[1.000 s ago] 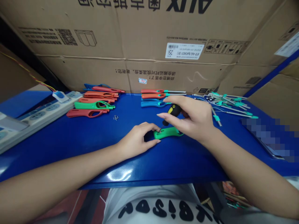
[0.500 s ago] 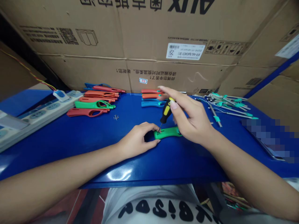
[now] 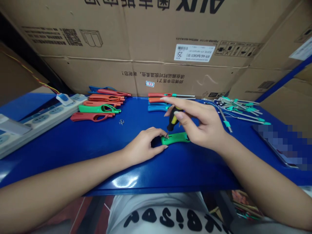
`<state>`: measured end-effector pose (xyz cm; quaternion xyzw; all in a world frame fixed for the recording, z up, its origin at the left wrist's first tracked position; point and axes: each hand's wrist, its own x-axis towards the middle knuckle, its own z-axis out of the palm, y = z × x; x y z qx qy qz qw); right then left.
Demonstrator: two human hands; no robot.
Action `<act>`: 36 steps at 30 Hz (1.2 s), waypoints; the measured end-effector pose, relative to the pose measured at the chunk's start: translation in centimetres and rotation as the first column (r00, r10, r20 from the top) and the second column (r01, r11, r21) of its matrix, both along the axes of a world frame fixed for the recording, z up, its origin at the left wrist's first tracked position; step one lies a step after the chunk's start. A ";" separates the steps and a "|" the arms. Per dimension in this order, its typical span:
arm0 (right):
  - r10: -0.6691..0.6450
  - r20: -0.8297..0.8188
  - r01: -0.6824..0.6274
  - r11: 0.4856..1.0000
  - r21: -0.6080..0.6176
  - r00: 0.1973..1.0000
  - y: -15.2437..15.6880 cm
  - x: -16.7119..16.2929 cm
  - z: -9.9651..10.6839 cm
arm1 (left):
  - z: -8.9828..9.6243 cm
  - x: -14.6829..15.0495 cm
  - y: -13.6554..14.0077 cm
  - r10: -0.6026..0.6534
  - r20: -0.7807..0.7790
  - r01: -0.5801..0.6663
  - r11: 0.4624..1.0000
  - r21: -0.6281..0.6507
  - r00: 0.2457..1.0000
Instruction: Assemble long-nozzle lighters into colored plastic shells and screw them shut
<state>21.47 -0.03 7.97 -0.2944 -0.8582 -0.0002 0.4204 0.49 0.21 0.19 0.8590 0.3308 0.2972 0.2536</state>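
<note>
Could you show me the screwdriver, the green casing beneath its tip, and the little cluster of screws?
Screwdriver (image 3: 172, 122): head view, on its handle.
Green casing (image 3: 177, 137): head view, middle of its body.
Screws (image 3: 121, 122): head view, middle of the cluster.

The person wears a pale, whitish top (image 3: 156, 203), loose and softly creased at the near edge of the table (image 3: 97, 182). Thick, rounded black lettering (image 3: 168, 221) runs across it in a wide, bowed line. Both forearms (image 3: 95, 169) are bare, slim and smooth. I see slender fingers on the left hand (image 3: 142, 146) and right hand (image 3: 202, 122), with a neat nail on the right thumb (image 3: 179, 115).
</note>
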 end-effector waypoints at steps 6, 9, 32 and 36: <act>-0.030 0.051 0.026 0.997 0.066 0.998 0.2 0.2 -0.4 | 0.0 0.0 0.0 0.002 0.011 -0.002 1.000 0.006 1.000; 0.069 -0.038 -0.075 0.984 -0.162 0.997 0.3 0.0 -0.5 | 0.1 0.0 0.0 -0.006 0.003 0.006 1.000 -0.017 1.000; 0.063 -0.123 -0.092 0.965 -0.245 0.990 0.6 -0.1 -0.2 | 0.0 0.0 0.0 -0.010 0.011 0.011 1.000 -0.010 1.000; -0.002 -0.114 -0.006 0.997 -0.074 0.993 0.7 -0.1 -0.3 | -0.1 -0.1 0.0 -0.010 0.006 0.010 1.000 -0.001 1.000</act>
